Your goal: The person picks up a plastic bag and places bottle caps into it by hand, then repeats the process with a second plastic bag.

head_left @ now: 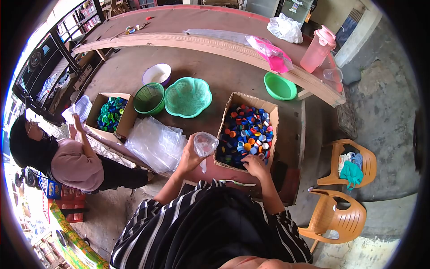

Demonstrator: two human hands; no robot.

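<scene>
In front of me, my left hand is closed around a clear plastic bag, its round mouth spread and a loose end hanging below. My right hand reaches over the near edge of a cardboard box, fingers bent down among bottle caps of many colours. Whether a cap is between those fingertips is hidden. Left of my left hand lies a pile of flat clear plastic bags on the table.
Beyond stand a light green basket, a darker green basket, a white-purple bowl and a green basin. Another person stands left by a box of green and blue caps. Orange chairs stand right.
</scene>
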